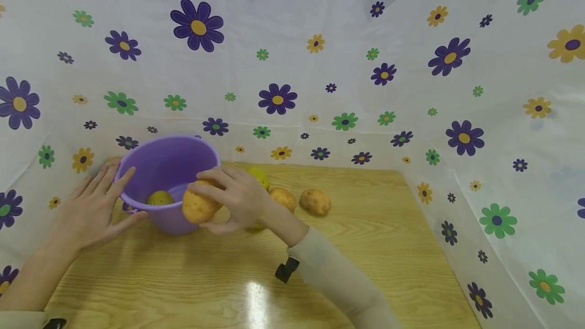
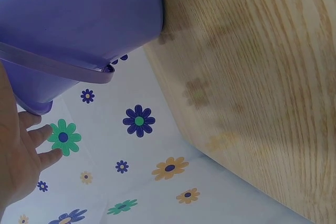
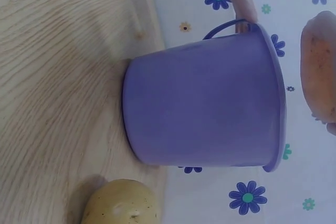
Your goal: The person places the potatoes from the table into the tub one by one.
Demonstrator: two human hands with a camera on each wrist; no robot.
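Note:
A purple bucket (image 1: 173, 222) stands upright on the wooden table, with a yellowish-brown rounded item (image 1: 160, 198) inside; its kind is unclear. My right hand (image 1: 242, 194) grips a potato (image 1: 198, 206) with fingers and thumb, in front of the bucket's near right rim. The same potato (image 3: 318, 72) shows at the edge of the right wrist view. My left hand (image 1: 93, 212) lies with extended fingers along the bucket's left side, at the rim. In the left wrist view, the fingers (image 2: 39, 136) are spread beside the rim.
Two potatoes, one at the right (image 1: 315, 202) and one nearer my wrist (image 1: 283, 198), lie on the table (image 1: 356, 258). Behind my right hand is a bright yellow-green item (image 1: 259, 176), partly hidden. A flower-patterned white sheet (image 1: 292, 65) surrounds the table's back and sides.

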